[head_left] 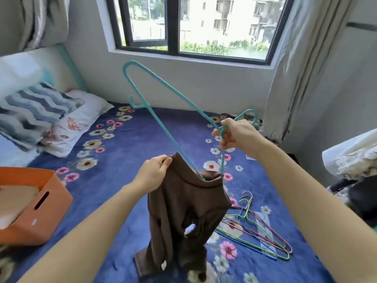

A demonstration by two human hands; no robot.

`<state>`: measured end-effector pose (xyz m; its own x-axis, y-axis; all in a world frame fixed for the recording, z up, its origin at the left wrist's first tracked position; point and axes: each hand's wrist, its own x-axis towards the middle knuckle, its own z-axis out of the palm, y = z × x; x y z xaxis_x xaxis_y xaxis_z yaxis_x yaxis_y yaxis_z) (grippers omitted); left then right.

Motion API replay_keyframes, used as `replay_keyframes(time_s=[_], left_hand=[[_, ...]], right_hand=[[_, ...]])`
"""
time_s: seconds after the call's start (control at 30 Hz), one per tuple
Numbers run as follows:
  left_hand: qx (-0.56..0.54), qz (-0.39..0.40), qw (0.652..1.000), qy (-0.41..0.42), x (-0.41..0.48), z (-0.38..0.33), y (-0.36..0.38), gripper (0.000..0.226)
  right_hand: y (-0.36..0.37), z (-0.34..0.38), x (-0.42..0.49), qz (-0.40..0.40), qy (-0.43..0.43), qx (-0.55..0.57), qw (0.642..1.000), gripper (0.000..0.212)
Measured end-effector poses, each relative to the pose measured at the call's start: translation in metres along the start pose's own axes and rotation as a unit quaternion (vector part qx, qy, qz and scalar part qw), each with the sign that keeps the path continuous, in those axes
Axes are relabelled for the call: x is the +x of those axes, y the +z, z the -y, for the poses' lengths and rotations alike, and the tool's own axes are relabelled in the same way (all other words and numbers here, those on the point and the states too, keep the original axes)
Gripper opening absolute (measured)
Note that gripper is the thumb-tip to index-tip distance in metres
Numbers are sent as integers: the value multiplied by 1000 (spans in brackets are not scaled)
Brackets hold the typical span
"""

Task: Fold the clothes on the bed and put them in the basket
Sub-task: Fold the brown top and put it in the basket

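The left hand [154, 170] pinches the brown shirt [183, 211] collar; the right hand [237, 135] grips a teal hanger [163, 127] angled toward eleven o'clock. Sliding it out along the neckline should avoid snagging.

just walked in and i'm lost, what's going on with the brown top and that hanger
A person is taking a brown top off a teal hanger. The left hand pinches the garment at its shoulder, while the right hand grips the hanger by its neck; one end of the hanger is still inside the collar. More bare hangers lie on the floral bed cover, and an orange basket sits at the left. The top is not yet folded.
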<state>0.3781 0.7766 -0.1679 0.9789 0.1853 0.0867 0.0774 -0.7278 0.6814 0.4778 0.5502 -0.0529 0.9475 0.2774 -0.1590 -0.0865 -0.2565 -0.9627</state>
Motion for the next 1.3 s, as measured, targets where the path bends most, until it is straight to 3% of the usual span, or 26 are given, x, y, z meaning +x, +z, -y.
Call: replay_keyframes(time_s=[0.13, 0.27, 0.37, 0.47, 0.6, 0.7, 0.77, 0.8, 0.87, 0.9, 0.93, 1.0, 1.07, 1.13, 1.2, 1.27, 1.3], left_hand=[[38, 38, 995, -80, 18, 17, 38, 40], [33, 27, 994, -101, 29, 21, 55, 42], [19, 35, 995, -92, 32, 13, 64, 44], [4, 50, 996, -79, 34, 9, 71, 47], [-11, 78, 994, -73, 34, 12, 73, 46], [-42, 95, 992, -70, 33, 11, 67, 44], [-68, 105, 990, -71, 31, 8, 61, 40], [-81, 111, 988, -75, 30, 8, 57, 39], [-108, 120, 983, -88, 29, 6, 49, 38], [-121, 124, 980, -94, 30, 4, 45, 40], [-134, 130, 977, -100, 30, 4, 42, 40], [-162, 142, 971, -108, 30, 1, 34, 36], [-188, 147, 965, -112, 31, -1, 27, 33], [-220, 155, 957, -113, 30, -4, 19, 33], [-262, 166, 944, -113, 29, -6, 7, 28], [-299, 178, 931, -108, 27, -4, -14, 22], [-313, 186, 926, -101, 26, -3, -28, 21]], right_hand=[[-49, -7, 18, -6, 17, 125, 992, 30], [-89, -75, 27, 20, 103, -11, 994, 23], [-94, -162, 31, -23, 139, -84, 986, 20], [-105, -241, 35, -58, 150, -198, 967, 16], [-121, -312, 44, -36, 188, -283, 940, 19], [-128, -345, 61, -37, 227, -272, 935, 24], [-131, -353, 69, -37, 259, -258, 930, 7], [-131, -353, 71, -45, 277, -270, 921, 19], [-127, -347, 73, -84, 335, -351, 871, 53], [-121, -345, 74, -113, 340, -392, 847, 60], [-108, -339, 74, -125, 323, -406, 845, 61], [-70, -323, 76, -54, 255, -348, 901, 60], [-23, -304, 75, 101, 211, -232, 944, 69], [25, -282, 71, 216, 203, -179, 938, 91], [65, -261, 70, 265, 179, -168, 932, 112], [89, -241, 73, 282, 161, -169, 930, 109], [97, -231, 75, 301, 149, -173, 926, 92]])
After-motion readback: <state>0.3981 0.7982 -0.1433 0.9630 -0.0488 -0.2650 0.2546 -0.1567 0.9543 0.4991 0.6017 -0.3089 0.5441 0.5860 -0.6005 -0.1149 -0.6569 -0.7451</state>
